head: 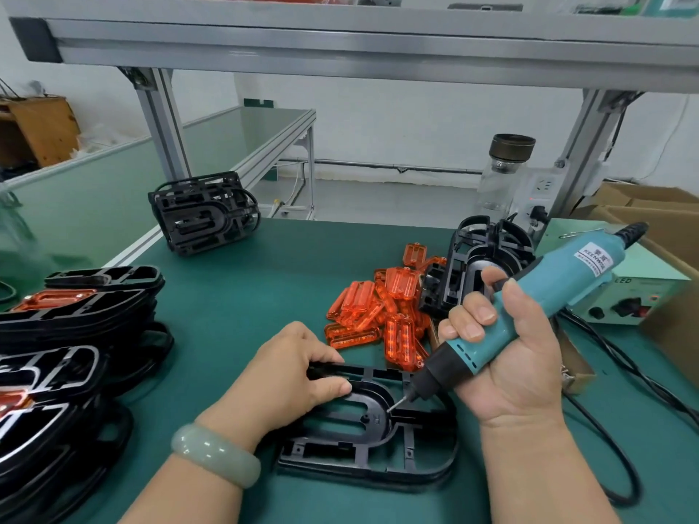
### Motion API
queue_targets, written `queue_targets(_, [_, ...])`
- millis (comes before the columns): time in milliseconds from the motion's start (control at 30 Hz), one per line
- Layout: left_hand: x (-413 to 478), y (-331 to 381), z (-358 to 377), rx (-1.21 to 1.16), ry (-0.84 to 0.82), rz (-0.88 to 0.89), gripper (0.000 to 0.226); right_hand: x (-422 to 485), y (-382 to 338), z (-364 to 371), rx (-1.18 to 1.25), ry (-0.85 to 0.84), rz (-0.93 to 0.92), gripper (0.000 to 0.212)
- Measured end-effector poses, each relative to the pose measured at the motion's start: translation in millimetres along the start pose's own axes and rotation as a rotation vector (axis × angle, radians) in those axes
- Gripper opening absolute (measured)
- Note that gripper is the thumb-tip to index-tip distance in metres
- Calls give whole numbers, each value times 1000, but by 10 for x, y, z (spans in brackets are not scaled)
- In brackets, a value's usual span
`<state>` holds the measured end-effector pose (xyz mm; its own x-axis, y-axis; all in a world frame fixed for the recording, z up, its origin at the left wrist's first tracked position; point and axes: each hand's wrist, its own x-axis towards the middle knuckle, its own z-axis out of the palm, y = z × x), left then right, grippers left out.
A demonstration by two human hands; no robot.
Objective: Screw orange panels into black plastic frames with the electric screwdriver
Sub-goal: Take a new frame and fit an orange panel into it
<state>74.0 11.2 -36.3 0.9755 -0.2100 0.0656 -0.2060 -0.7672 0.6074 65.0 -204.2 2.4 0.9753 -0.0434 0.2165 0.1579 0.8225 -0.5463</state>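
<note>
A black plastic frame point(372, 440) lies flat on the green mat near the front edge. My left hand point(291, 376) grips its upper left bar, thumb and fingers curled over it. My right hand point(507, 357) holds a teal electric screwdriver point(529, 308) tilted down to the left. Its bit tip touches the frame near the curved inner rib. A pile of orange panels point(382, 315) lies just behind the frame. No orange panel is visible in this frame.
A stack of frames with orange panels fitted point(64, 357) sits at the left. More black frames stand at the back left point(204, 213) and behind the orange pile point(480, 259). A power supply box point(635, 300), its cable, a glass jar point(503, 172) and cardboard boxes are at the right.
</note>
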Motion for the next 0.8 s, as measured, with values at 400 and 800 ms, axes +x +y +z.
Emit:
queue_targets(400, [129, 69, -99, -81, 212, -86, 38, 8, -3, -18, -2, -5, -17, 24])
queue_targets(800, [881, 317, 271, 233, -18, 28, 48, -5, 34, 23, 51, 18, -2, 14])
